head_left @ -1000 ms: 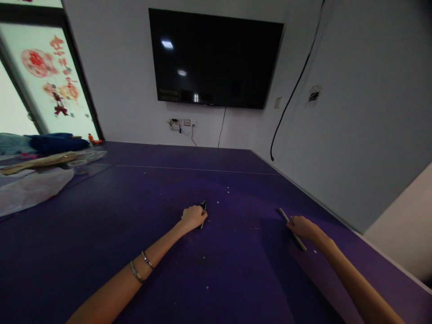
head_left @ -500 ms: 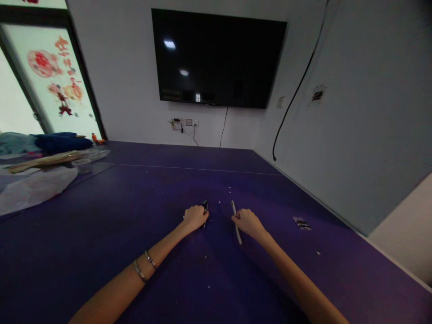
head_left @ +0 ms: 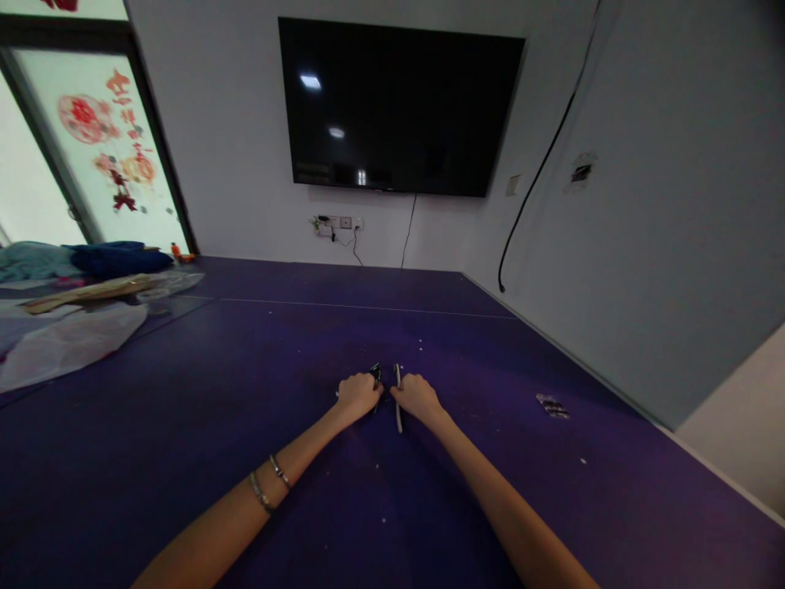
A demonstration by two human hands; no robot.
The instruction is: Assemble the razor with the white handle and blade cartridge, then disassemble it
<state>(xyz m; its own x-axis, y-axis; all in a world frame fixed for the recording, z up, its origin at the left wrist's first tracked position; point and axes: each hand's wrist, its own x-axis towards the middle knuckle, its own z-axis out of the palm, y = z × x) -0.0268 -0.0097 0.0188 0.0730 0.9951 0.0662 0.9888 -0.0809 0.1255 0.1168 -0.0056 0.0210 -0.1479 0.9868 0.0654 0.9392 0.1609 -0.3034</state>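
My left hand (head_left: 357,394) rests as a fist on the purple table (head_left: 245,384), closed on a small dark metallic object (head_left: 375,375) that sticks out past the knuckles. My right hand (head_left: 417,396) lies just to its right, gripping a thin pale stick (head_left: 398,397) that points away from me. The two hands sit almost side by side, a few centimetres apart. What the dark object is cannot be made out.
A small dark flat piece (head_left: 552,406) lies on the table to the right. White crumbs dot the surface. Clear plastic sheeting (head_left: 67,339), a wooden board (head_left: 91,291) and blue cloth (head_left: 116,258) sit at the far left. A black TV (head_left: 398,106) hangs on the wall ahead.
My right hand has carried the pale stick leftward from the table's right side to beside my left hand, uncovering the small dark piece. My left hand has stayed put.
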